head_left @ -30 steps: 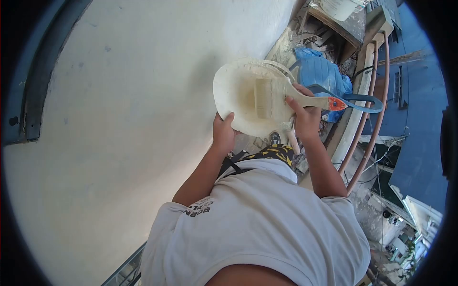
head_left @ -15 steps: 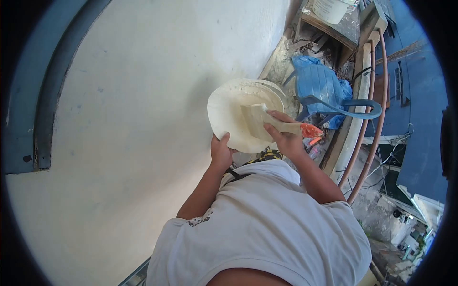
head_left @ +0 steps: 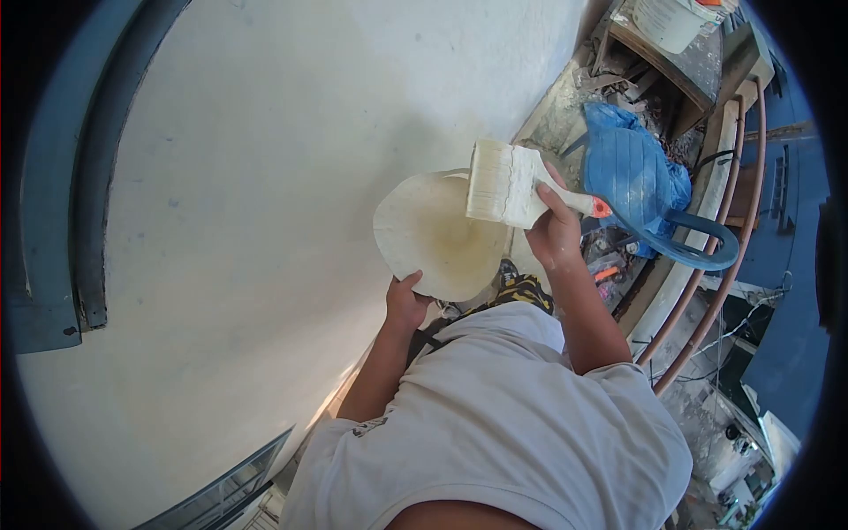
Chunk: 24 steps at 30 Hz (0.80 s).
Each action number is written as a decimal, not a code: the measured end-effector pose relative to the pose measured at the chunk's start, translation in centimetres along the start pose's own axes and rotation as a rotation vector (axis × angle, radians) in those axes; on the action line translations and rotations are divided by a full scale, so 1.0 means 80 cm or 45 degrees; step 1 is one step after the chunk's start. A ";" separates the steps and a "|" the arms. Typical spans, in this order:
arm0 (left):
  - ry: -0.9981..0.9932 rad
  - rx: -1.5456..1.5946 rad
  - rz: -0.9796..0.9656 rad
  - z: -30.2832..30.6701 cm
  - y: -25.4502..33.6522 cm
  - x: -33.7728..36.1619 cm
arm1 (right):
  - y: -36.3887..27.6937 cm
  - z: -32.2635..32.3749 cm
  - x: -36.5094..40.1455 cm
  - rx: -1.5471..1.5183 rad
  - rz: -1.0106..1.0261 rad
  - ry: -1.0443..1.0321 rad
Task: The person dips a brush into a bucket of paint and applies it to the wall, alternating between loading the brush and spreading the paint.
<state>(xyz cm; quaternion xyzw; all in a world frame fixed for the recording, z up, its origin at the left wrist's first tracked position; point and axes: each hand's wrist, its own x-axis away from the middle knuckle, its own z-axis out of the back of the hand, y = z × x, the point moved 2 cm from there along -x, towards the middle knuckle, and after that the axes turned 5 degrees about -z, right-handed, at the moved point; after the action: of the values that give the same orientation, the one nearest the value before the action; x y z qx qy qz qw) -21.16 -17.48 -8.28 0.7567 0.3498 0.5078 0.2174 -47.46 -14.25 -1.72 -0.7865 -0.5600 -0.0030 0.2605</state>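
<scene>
My left hand [head_left: 408, 303] grips the near rim of a shallow, paint-stained container [head_left: 415, 231], thumb on top and fingers hidden beneath. The container is off-white inside, with a rounded, uneven edge. In my right hand [head_left: 556, 221] is a wide paintbrush [head_left: 508, 184] with a white handle and a red tip. Its pale, paint-coated bristles point left and overlap the container's far right side in this view. The thumb presses on the handle near the bristle end, and the other fingers wrap behind it.
A smooth whitish wall [head_left: 256, 212] fills the left side, with a blue frame [head_left: 57, 185] at its edge. To the right stands a blue plastic chair [head_left: 623, 159]. Beyond it run reddish-brown rails [head_left: 742, 194]. A white bucket [head_left: 671, 22] sits on a wooden box [head_left: 658, 57].
The paintbrush has risen out of the container and turned so its bristles show broad side up. The container has shifted slightly left and down in view.
</scene>
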 end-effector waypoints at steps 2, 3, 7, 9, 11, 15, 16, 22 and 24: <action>0.034 0.003 0.006 0.005 0.000 0.002 | -0.005 0.007 -0.023 -0.053 0.069 0.036; 0.028 0.037 0.021 0.009 -0.002 0.003 | -0.008 0.014 -0.041 -0.056 0.061 0.035; 0.110 0.121 0.061 0.033 -0.014 0.020 | 0.005 0.073 -0.124 0.035 0.212 0.208; 0.148 0.131 0.055 0.044 -0.021 0.031 | 0.033 0.108 -0.173 0.171 0.126 0.472; 0.197 0.137 0.069 0.050 -0.027 0.043 | 0.072 0.130 -0.223 0.182 0.130 0.522; 0.293 0.158 0.092 0.057 -0.035 0.060 | 0.126 0.107 -0.298 0.290 0.265 0.587; 0.338 0.163 0.085 0.058 -0.036 0.064 | 0.125 0.078 -0.305 0.243 0.286 0.583; 0.395 0.261 0.079 0.060 -0.036 0.063 | 0.072 0.058 -0.269 0.177 0.375 0.473; 0.419 0.256 0.066 0.057 -0.030 0.066 | 0.093 0.103 -0.280 0.301 0.408 0.581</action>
<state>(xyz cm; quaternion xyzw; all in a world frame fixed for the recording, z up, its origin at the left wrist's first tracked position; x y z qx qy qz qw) -16.43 -11.85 -8.43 0.6901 0.4101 0.5925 0.0674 -51.64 -32.31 -18.54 -0.8081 -0.3521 -0.0733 0.4666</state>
